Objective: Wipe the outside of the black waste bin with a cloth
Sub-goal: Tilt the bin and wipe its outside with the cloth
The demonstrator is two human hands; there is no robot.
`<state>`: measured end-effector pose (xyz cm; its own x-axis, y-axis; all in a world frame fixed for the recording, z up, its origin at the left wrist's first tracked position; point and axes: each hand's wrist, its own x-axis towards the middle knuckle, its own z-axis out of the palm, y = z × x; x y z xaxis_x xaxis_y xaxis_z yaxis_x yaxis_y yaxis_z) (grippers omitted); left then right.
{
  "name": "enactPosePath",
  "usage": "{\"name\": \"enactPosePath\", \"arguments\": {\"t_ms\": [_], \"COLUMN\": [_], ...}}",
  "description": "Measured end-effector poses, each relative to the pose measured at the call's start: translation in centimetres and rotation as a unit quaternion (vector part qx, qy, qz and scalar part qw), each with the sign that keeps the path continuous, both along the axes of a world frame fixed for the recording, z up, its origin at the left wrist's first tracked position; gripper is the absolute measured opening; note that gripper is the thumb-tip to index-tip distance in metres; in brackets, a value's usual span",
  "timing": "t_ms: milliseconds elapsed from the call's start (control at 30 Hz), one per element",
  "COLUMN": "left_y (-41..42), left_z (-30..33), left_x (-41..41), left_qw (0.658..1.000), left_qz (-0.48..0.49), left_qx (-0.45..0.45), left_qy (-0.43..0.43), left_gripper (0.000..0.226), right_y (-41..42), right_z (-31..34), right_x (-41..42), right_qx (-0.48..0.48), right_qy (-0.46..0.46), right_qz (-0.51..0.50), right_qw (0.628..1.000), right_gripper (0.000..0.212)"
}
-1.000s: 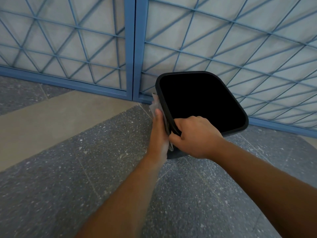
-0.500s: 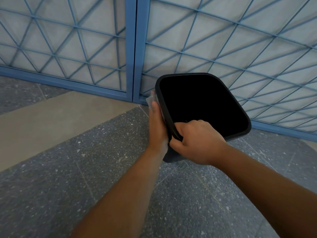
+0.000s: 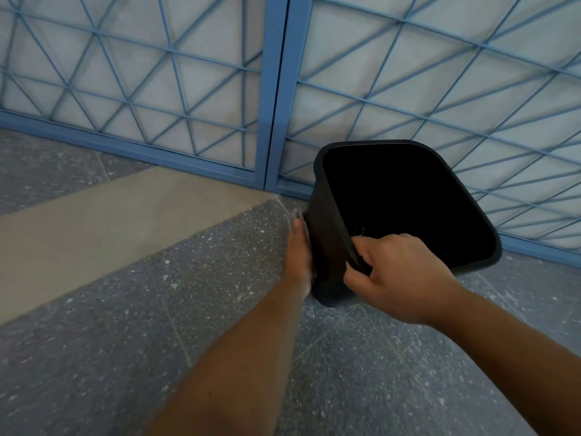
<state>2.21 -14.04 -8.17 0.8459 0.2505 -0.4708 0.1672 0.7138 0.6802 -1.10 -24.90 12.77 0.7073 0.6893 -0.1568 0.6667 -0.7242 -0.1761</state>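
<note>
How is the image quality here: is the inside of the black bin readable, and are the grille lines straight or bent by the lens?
Head view: the inside of the black bin is almost pure black, with only a faint mark near the bottom; the blue grille lines look tilted and slightly bowed, as a wide lens gives; lighting is soft, without glare; the cloth under the left hand is smeared, while the right hand is fairly sharp.

Cloth [image 3: 295, 219] mostly hidden between left hand [image 3: 300, 256] and black waste bin [image 3: 327, 247]; only a pale, blurred edge shows. Bin interior too dark to read. Right hand [image 3: 399, 278] fingertips hidden inside the rim. Both forearms cut off at bottom edge.
</note>
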Motion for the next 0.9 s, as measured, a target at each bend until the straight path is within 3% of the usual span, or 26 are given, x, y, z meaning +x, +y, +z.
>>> {"name": "enactPosePath", "arguments": {"t_ms": [67, 167, 267, 433, 500, 600, 833, 900], "left_y": [-0.8, -2.0, -3.7, -4.4, -4.8, -5.7, -6.1, -5.7], "left_z": [-2.7, 0.4, 3.3, 6.9, 9.0, 11.0, 8.2, 7.7], "left_x": [0.2, -3.1, -6.6, -8.7, -7.9, -7.1, -7.2, -7.1], "left_qw": [0.999, 0.996, 0.995, 0.997, 0.995, 0.992, 0.986, 0.988], "left_qz": [0.024, 0.042, 0.043, 0.069, 0.073, 0.082, 0.11, 0.085], "left_qx": [-0.005, 0.049, 0.042, 0.024, 0.044, 0.068, 0.122, 0.125], "left_qy": [0.027, 0.053, 0.075, 0.02, -0.048, -0.064, -0.04, -0.014], "left_gripper": [0.096, 0.065, 0.044, 0.058, 0.075, 0.097, 0.096, 0.078], "right_y": [0.0, 0.0, -0.1, -0.2, -0.1, -0.1, -0.1, -0.1], "right_z": [0.0, 0.0, 0.0, 0.3, 0.1, 0.0, -0.3, -0.3], "right_x": [0.0, -0.1, -0.3, -0.4, -0.4, -0.3, -0.1, 0.0], "right_qx": [0.001, 0.001, 0.009, 0.057, 0.07, 0.077, 0.076, 0.081], "right_qy": [-0.001, -0.018, -0.036, 0.0, 0.001, 0.007, -0.005, -0.009], "right_qz": [-0.003, 0.002, 0.013, -0.006, -0.014, -0.019, -0.023, -0.022], "right_qw": [1.0, 1.0, 0.999, 0.998, 0.997, 0.997, 0.997, 0.996], "right_gripper": [0.03, 0.032, 0.04, 0.046, 0.047, 0.047, 0.045, 0.046]}}
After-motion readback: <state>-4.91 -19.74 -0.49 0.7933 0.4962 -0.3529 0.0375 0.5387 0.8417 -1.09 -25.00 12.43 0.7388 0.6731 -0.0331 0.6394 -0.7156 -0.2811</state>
